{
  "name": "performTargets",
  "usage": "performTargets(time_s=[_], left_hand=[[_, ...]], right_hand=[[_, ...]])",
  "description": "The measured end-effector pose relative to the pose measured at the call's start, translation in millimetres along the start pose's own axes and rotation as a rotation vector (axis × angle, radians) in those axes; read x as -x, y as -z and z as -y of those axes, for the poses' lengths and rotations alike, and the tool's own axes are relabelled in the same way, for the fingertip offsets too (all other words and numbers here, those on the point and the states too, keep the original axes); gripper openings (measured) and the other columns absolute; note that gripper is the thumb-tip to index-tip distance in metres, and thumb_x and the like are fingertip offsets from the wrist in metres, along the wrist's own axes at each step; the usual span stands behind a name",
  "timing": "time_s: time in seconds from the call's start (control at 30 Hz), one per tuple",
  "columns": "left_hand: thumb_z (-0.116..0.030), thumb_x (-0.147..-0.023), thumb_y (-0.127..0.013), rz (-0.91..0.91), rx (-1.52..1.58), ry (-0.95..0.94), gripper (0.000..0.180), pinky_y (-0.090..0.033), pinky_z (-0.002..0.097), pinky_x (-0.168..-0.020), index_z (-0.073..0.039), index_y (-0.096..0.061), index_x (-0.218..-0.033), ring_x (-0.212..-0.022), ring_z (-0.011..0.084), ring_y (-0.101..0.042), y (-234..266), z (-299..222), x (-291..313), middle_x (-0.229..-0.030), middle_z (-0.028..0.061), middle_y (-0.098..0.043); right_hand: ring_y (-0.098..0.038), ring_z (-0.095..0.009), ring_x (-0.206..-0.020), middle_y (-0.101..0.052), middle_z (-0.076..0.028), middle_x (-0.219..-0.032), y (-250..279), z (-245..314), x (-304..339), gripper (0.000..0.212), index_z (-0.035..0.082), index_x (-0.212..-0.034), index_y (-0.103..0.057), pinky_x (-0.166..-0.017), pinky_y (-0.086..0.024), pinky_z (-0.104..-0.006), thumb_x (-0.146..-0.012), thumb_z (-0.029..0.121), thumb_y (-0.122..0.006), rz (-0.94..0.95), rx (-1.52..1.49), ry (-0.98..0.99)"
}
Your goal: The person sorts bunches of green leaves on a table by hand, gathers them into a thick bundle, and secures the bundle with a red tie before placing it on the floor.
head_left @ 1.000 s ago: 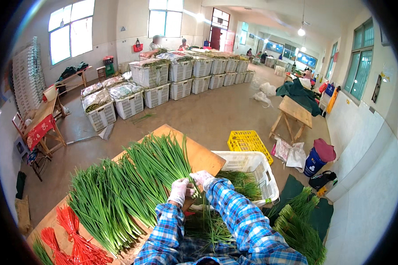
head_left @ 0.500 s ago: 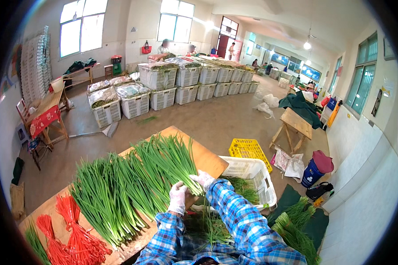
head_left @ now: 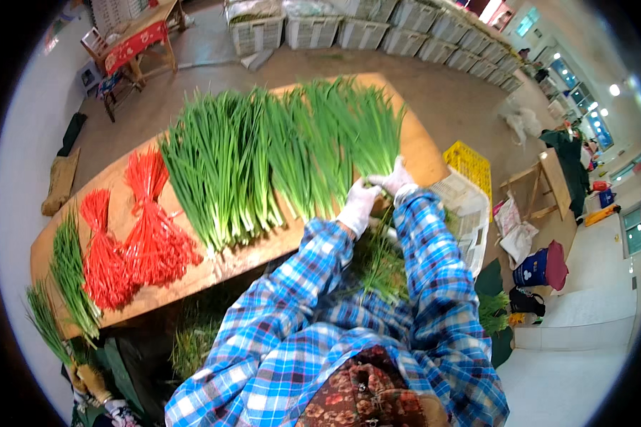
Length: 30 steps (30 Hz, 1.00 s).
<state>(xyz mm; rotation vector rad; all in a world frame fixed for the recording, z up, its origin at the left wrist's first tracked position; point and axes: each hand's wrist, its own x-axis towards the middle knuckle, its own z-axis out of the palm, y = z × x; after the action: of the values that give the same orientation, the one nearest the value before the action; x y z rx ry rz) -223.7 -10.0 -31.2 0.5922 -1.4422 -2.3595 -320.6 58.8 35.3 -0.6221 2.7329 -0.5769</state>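
Both my hands, in white gloves, are at the pale stem ends of a bunch of thin green onions (head_left: 379, 135) on the right of the wooden table. My right hand (head_left: 394, 178) is closed over the stems, thumb across them. Just left of it, my left hand (head_left: 358, 206) has its fingers curled at the root ends; its fingertips are partly hidden. More green onions (head_left: 221, 164) lie side by side to the left, leaves pointing away from me. Two tied bundles of red plastic strips (head_left: 153, 235) rest farther left.
The table (head_left: 420, 142) curves around me. Beyond its right end stand a white basket (head_left: 470, 213) and a yellow crate (head_left: 470, 167). Another person's gloved hands (head_left: 87, 381) hold green onions at lower left. Stacked crates (head_left: 320, 32) line the back; loose greens (head_left: 381, 267) lie by my lap.
My view has tilted down and turned, so the table and my sleeves fill more of it. Both hands stay at the stem ends of the right-hand bunch, close together. Another person's hands now show.
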Motion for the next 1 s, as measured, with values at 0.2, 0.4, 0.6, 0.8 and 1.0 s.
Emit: performTargets(time_s=[0.2, 0.4, 0.6, 0.8, 1.0], left_hand=[[-0.001, -0.077, -0.046, 0.052, 0.448, 0.151, 0.019, -0.048, 0.0287, -0.061, -0.004, -0.051, -0.094, -0.068, 0.0179, -0.056, -1.5, -13.3, 21.2, -0.080, 0.0068, -0.056], [-0.002, -0.076, -0.047, 0.080, 0.293, 0.136, 0.032, -0.047, 0.0292, -0.067, -0.002, -0.045, -0.108, -0.077, 0.0189, -0.057, -13.5, -24.2, 41.3, -0.092, 0.0086, -0.056], [-0.006, -0.082, -0.047, 0.267, 0.208, 0.271, 0.051, -0.042, 0.0268, -0.081, 0.004, -0.025, -0.128, -0.094, 0.0177, -0.053, 10.6, -51.8, 94.8, -0.110, 0.0118, -0.052], [-0.010, -0.084, -0.047, 0.251, 0.035, 0.126, 0.048, -0.041, 0.0272, -0.085, 0.004, -0.029, -0.127, -0.100, 0.0189, -0.051, 67.1, -82.9, 156.9, -0.112, 0.0139, -0.051], [-0.003, -0.081, -0.050, -0.053, 0.064, -0.026, 0.057, -0.030, 0.0301, -0.098, 0.004, -0.022, -0.130, -0.119, 0.0245, -0.037, 86.7, -103.8, 176.7, -0.129, 0.0194, -0.034]], right_hand=[[-0.036, -0.034, -0.117, -0.031, -0.021, -0.130, 1.1, 52.3, 30.6, 0.113, 0.004, -0.135, -0.008, -0.095, -0.035, -0.0368, -0.053, 0.051, -0.070, 0.057, 0.255, -0.198], [-0.046, -0.030, -0.106, -0.044, -0.017, -0.119, -9.8, 36.1, 25.3, 0.097, 0.001, -0.131, -0.017, -0.085, -0.042, -0.0377, -0.062, 0.047, -0.068, -0.135, 0.381, -0.144], [-0.049, -0.032, -0.102, -0.051, -0.018, -0.109, -10.8, 22.5, 8.2, 0.088, 0.000, -0.128, -0.021, -0.082, -0.044, -0.0411, -0.065, 0.041, -0.068, -0.232, 0.348, -0.156], [-0.047, -0.030, -0.106, -0.049, -0.017, -0.112, 1.1, 23.2, 6.1, 0.085, 0.001, -0.126, -0.023, -0.084, -0.042, -0.0398, -0.066, 0.043, -0.068, -0.207, 0.344, -0.187], [-0.041, -0.029, -0.114, -0.040, -0.014, -0.126, 12.6, 30.1, 15.9, 0.097, 0.005, -0.133, -0.016, -0.092, -0.037, -0.0380, -0.063, 0.044, -0.069, -0.095, 0.365, -0.179]])
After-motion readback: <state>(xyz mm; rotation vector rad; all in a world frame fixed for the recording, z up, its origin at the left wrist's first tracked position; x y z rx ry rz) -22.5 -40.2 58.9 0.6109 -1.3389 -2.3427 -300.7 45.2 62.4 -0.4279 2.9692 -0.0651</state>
